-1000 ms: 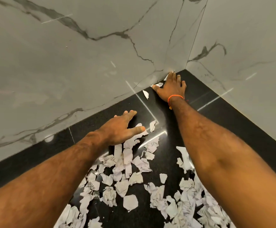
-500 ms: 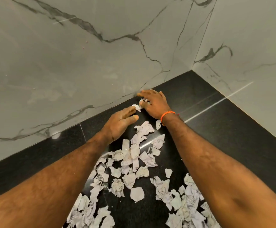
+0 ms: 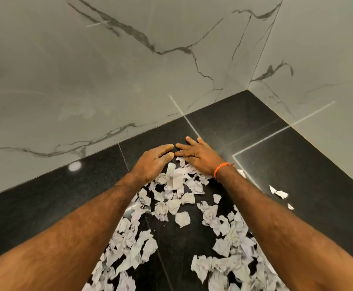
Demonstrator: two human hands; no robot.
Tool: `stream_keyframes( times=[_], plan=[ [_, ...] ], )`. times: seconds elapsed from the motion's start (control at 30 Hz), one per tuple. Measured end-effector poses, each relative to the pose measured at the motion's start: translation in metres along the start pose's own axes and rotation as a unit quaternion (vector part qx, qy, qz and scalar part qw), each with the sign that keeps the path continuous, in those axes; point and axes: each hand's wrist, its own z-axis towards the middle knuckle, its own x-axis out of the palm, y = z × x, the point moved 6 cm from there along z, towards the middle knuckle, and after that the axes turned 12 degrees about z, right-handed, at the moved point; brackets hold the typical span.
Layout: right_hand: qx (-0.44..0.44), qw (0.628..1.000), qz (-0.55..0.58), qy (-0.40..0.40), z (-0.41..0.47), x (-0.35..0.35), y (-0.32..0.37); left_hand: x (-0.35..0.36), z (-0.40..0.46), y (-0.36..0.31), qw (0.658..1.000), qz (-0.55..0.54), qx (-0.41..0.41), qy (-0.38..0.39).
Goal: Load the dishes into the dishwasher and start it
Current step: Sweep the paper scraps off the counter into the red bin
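- Dishes and dishwasher were nowhere in view.
- Right hand (image 3: 198,157) had withdrawn from the corner to meet left hand (image 3: 152,162); both flat, fingers extended, gripping nothing, raking paper scraps (image 3: 175,181) together on black floor (image 3: 297,164).
- Loading apparently unstarted.

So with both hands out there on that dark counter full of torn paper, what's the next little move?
Probably draw both hands back toward the body, raking the scraps along. The left hand and right hand lie fingertip to fingertip behind the paper scraps.

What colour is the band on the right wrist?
Orange: a thin orange thread band on the right wrist, clearest in the head view.
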Motion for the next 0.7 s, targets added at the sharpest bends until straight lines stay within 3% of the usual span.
stream_keyframes(
  times=[0.17,0.3,0.43,0.5,0.6,0.7],
  plan=[
    [0.018,0.994,0.109,-0.006,-0.035,0.015,0.015,0.026,-0.039,0.0,0.99,0.107,0.051,0.075],
    [0.046,0.997,0.031,-0.052,-0.063,0.028,0.021,0.037,-0.073,-0.002,0.979,0.167,0.07,0.098],
    [0.056,0.997,0.047,-0.008,-0.093,0.044,0.04,0.041,-0.109,-0.022,0.983,0.126,0.091,0.094],
    [0.053,0.994,0.076,-0.062,-0.104,0.03,0.044,0.04,-0.114,-0.026,0.986,0.122,0.092,0.074],
    [0.063,0.979,-0.035,-0.188,-0.121,-0.001,0.039,0.046,-0.113,-0.032,0.981,0.153,0.091,0.073],
    [0.197,0.957,-0.134,-0.168,-0.135,-0.011,0.009,0.059,-0.108,-0.05,0.975,0.169,0.115,0.088]
  ],
)
